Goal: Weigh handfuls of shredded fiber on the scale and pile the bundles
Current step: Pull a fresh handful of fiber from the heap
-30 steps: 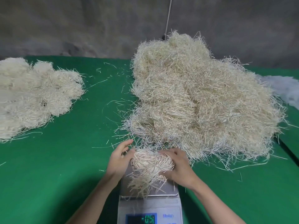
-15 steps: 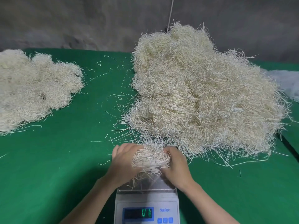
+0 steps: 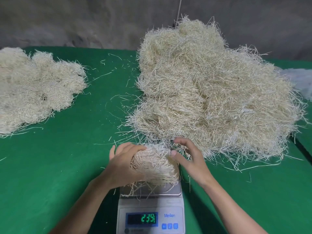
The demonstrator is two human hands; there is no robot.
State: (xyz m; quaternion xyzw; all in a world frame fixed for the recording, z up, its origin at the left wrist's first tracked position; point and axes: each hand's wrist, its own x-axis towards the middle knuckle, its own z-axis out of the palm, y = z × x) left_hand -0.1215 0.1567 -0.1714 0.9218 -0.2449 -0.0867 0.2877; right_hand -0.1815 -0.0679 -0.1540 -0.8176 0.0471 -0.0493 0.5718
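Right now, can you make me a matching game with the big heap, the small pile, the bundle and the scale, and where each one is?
Things
1. big heap
2. small pile
3. bundle
4. scale

Places
a. at the left edge of the table
b. on top of the scale, held by the left hand
c. nearest the camera, green numbers lit
d. far side, middle to right, the tallest thing

Pairs: 1-d, 2-a, 3-b, 4-c
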